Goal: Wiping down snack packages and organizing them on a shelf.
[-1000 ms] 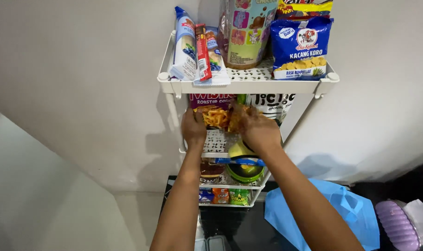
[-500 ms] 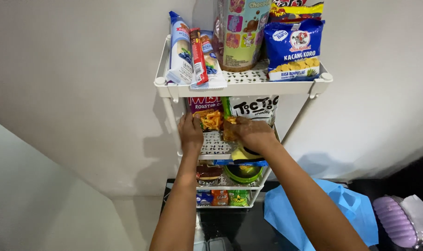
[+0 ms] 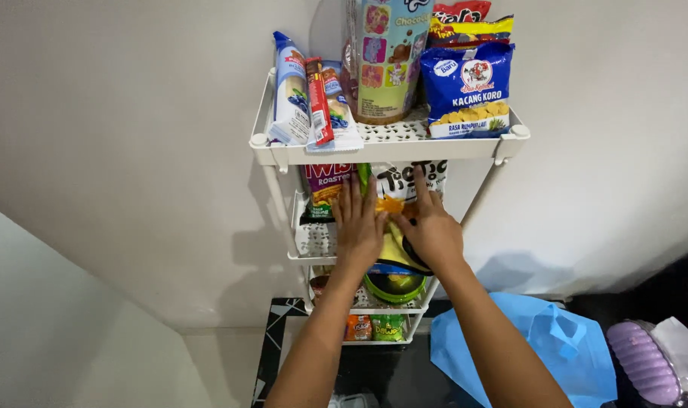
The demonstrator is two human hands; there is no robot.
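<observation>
Your left hand lies flat, fingers spread and pointing up, on the snack packets of the second shelf of the white rack; it presses rather than grips, open against a purple snack bag and a thin green packet just beside it; your right hand sits just beside the left, fingers stretched upward and loosely open over a white snack bag with black lettering, its fingertips touching the bag's front; between your two hands a small orange packet shows, touched by both, though you cannot tell whether either hand truly pinches it; below your right palm a yellow packet leans out over the shelf edge; these packets stand upright against the back of the second shelf, right under the top tier; on the top tier stand a blue snack bag at the right, a tall printed canister in the middle, and a white and blue wrapper with a red bar leaning at the left; on the third shelf a green bowl sits under your wrists; lower still small orange and green sachets line the bottom shelf; to the right on the dark floor lie a blue bag and a purple ribbed object.
</observation>
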